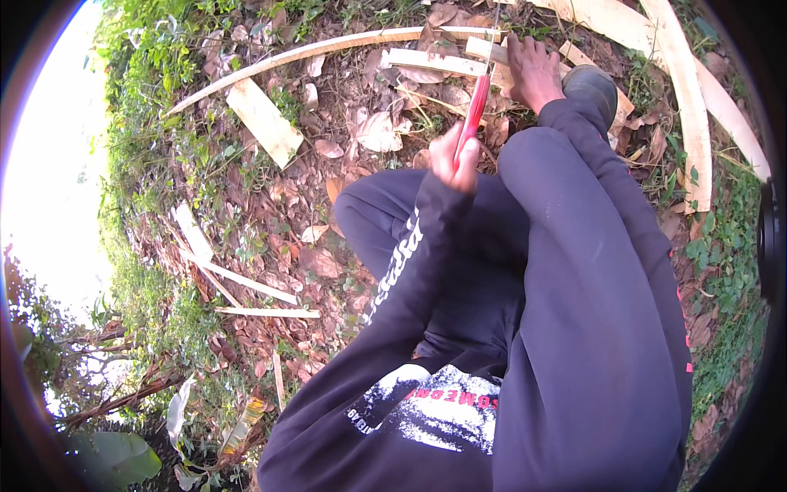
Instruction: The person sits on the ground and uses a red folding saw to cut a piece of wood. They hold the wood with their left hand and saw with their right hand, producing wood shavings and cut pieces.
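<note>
My left hand (pixel 456 158) is closed around the red handle of a thin-bladed cutting tool (pixel 476 105). Its narrow blade runs up and away to a pale wooden strip (pixel 433 61) lying on leaf-covered ground. My right hand (pixel 533 70) presses flat on the pale wood beside the blade, fingers spread. A dark shoe (pixel 592 84) rests right next to that hand. My knees in dark trousers (pixel 574 271) fill the middle and right of the view and hide the ground under them.
A long thin curved strip (pixel 311 49) and a short board (pixel 264 121) lie at the upper left. Wide pale planks (pixel 690 107) bend along the right. More thin strips (pixel 266 312) lie at the left among dry leaves (pixel 377 131) and green plants (pixel 147 74).
</note>
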Motion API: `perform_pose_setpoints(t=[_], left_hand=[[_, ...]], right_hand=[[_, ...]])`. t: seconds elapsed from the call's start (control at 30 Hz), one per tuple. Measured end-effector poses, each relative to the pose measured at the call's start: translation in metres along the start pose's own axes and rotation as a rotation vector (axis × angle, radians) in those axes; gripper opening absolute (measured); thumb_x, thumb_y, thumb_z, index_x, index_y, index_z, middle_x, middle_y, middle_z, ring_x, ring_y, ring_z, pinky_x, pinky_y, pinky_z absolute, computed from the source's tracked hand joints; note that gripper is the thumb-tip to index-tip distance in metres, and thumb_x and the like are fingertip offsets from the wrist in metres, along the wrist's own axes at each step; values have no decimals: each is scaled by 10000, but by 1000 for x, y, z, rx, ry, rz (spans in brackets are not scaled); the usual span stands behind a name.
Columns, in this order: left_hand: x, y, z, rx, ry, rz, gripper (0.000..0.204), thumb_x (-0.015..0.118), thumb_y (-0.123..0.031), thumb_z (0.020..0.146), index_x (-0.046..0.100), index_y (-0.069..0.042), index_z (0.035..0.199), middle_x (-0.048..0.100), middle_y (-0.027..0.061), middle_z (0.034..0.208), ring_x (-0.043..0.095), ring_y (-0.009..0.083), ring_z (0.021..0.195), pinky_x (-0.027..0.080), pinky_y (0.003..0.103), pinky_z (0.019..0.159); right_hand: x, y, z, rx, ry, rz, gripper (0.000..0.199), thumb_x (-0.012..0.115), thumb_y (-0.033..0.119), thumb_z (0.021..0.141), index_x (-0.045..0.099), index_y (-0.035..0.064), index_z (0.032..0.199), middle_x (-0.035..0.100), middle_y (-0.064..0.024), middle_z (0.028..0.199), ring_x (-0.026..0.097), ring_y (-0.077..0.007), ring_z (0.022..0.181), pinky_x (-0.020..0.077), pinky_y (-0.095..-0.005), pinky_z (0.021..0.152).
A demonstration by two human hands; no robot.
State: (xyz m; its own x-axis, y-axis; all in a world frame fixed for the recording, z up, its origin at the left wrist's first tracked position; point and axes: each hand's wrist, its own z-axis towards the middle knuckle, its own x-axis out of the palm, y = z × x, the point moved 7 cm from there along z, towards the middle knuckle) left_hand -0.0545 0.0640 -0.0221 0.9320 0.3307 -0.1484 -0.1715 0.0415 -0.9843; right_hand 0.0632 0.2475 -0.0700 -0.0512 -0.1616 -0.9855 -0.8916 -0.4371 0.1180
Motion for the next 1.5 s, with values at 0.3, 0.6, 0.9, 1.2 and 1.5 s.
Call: perform_pose_setpoints(t=[0.3,0.6,0.9,1.2,1.5], left_hand=[[-4,12,27,-98,33,-114,189,479,-139,933,534,-5,812,441,-3,587,400,85,499,312,263,476],[-32,-17,-49,9,28,-156,329,490,-264,946,505,0,749,422,-29,591,329,46,483,251,224,461],[-23,-16,-61,-43,2,-163,335,469,-235,949,537,49,784,416,-28,545,341,46,484,286,225,488],[5,-4,24,-111,8,-93,194,493,-130,925,540,-4,785,454,37,543,422,134,471,326,319,463],[-16,-9,-18,-118,46,-196,204,474,-127,910,591,37,871,432,-27,557,373,63,481,299,261,458]], right_hand=[[5,4,-3,-34,-74,11,1048,909,363,609,339,68,1437,504,-170,1233,508,-340,1173,417,-504,883],[3,-2,-4,17,-20,-87,1030,917,356,611,364,78,1435,524,-128,1183,535,-313,1124,431,-478,910],[2,-5,-4,15,-16,-28,1122,930,340,577,322,32,1468,484,-160,1199,499,-318,1148,410,-487,871],[-3,7,-4,-25,-43,12,1032,932,323,575,376,34,1395,516,-152,1157,515,-323,1134,425,-500,872],[-5,5,-9,-22,-148,-7,978,901,275,593,397,34,1396,526,-114,1105,534,-274,1065,420,-459,815]])
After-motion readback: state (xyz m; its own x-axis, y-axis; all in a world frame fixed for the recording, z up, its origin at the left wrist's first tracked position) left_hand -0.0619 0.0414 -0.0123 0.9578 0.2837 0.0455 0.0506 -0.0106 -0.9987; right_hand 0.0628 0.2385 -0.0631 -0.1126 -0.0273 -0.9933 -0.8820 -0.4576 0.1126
